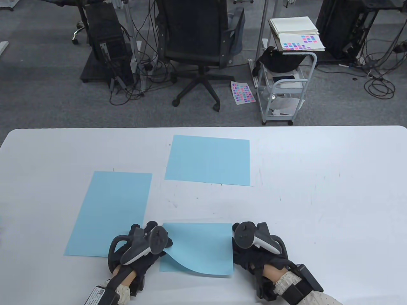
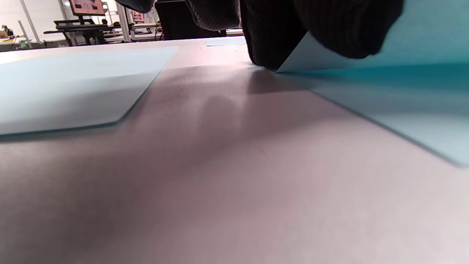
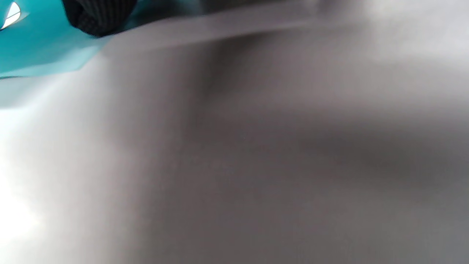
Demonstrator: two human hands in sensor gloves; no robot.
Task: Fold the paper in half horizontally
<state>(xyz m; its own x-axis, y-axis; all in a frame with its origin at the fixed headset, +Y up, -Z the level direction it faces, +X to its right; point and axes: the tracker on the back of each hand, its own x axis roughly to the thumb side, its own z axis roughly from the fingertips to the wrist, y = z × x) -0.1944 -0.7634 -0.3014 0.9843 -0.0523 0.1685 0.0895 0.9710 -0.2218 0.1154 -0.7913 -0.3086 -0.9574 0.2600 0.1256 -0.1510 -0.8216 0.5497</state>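
Holding one blue sheet [image 1: 197,247]: left hand [image 1: 140,246], right hand [image 1: 254,244]; three sheets total.

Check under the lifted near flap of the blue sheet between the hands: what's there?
Under the raised flap of the blue sheet, the left wrist view shows only the same sheet's lower layer lying on the table. The left hand and right hand cover both side edges.

Even, bright overhead light fills the table view, which is sharp, with soft, short shadows under each hand. The tabletop [image 1: 318,178] bows slightly at its far edge. The left wrist view is dimmer, pinkish, soft up close. The right wrist view is heavily blurred, washed white at its left edge.
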